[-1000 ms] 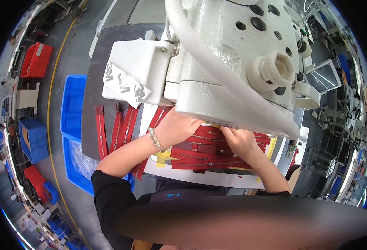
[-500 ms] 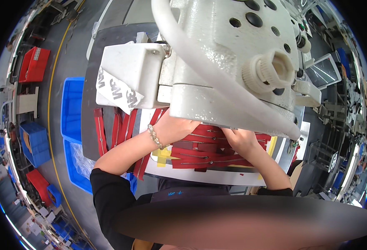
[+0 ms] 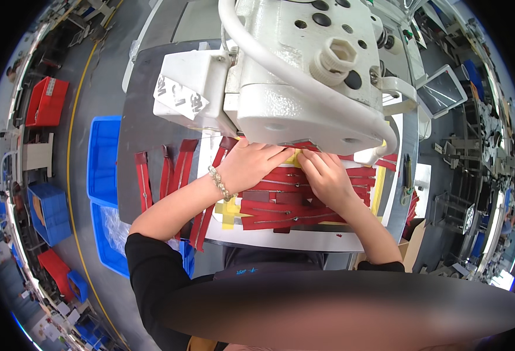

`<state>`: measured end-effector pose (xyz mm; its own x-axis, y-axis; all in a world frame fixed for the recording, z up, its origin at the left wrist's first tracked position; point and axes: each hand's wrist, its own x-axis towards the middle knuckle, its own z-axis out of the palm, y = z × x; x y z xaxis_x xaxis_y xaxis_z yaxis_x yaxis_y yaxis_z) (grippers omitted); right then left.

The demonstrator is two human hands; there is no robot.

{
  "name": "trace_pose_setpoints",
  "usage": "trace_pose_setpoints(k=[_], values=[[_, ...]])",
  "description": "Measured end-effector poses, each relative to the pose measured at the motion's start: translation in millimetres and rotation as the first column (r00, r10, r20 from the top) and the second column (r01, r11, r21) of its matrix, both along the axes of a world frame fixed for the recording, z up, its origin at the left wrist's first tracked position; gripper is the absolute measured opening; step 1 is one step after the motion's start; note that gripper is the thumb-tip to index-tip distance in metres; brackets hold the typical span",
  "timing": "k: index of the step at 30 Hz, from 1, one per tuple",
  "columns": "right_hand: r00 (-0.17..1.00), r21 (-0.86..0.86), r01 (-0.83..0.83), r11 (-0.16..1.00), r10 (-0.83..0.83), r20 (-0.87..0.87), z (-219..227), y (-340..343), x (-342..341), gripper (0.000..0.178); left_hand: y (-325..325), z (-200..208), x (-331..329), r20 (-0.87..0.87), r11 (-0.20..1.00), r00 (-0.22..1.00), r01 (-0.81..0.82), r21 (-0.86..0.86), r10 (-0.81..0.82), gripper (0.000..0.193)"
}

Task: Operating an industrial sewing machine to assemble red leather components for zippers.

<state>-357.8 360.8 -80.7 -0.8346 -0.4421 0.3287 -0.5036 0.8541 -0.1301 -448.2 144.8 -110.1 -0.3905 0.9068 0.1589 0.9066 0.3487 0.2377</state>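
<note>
Several red zippers (image 3: 269, 210) lie in rows across a white board (image 3: 234, 235) beneath the white head of a sewing machine (image 3: 304, 114). My left hand (image 3: 251, 166), with a beaded bracelet at its wrist, reaches in from the left; my right hand (image 3: 329, 177) comes from the right. Their closed fingertips nearly meet beside a yellow patch (image 3: 293, 158), at the edge of a red zipper (image 3: 303, 144) close under the machine head. The head partly hides that zipper and the fingertips' grip on it. More red zippers (image 3: 178, 167) lie left of the board.
Blue bins (image 3: 102, 161) stand left of the table, one with clear plastic (image 3: 117, 225). A white hose (image 3: 281, 67) curves over the machine. On the right are small snips (image 3: 408, 190), a cardboard box (image 3: 414, 245) and a screen (image 3: 443, 93).
Both hands have moved closer together and up to the machine head's near edge. More of the fingers and zippers shows. The machine appears higher in the picture as the view shifts.
</note>
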Motion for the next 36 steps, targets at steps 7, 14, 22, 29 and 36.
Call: trace_pose_setpoints(k=[7, 14, 22, 29, 36], values=[[0.988, -0.108, 0.155, 0.982, -0.154, 0.021, 2, -26, -1, 0.039, -1, 0, -5, -0.056, 1.0, 0.998, -0.001, 0.003, 0.001, 0.04], [0.937, 0.046, 0.334, 0.941, -0.326, -0.126, -11, -45, 0, 0.032, 1, 8, -9, -0.064, 0.976, 0.996, 0.081, 0.2, -0.07, 0.028], [0.932, 0.089, 0.344, 0.935, -0.329, -0.149, -13, -52, 0, 0.031, -9, 11, 7, -0.127, 0.976, 0.982, -0.116, 0.184, 0.141, 0.038], [0.929, 0.063, 0.352, 0.934, -0.34, -0.147, -18, -51, 2, 0.033, 13, 17, 20, -0.187, 0.963, 0.948, -0.239, 0.122, 0.259, 0.039], [0.937, 0.077, 0.34, 0.937, -0.331, -0.115, -16, -50, 3, 0.036, 16, 11, 21, -0.095, 0.952, 0.947, -0.306, 0.016, 0.306, 0.037]])
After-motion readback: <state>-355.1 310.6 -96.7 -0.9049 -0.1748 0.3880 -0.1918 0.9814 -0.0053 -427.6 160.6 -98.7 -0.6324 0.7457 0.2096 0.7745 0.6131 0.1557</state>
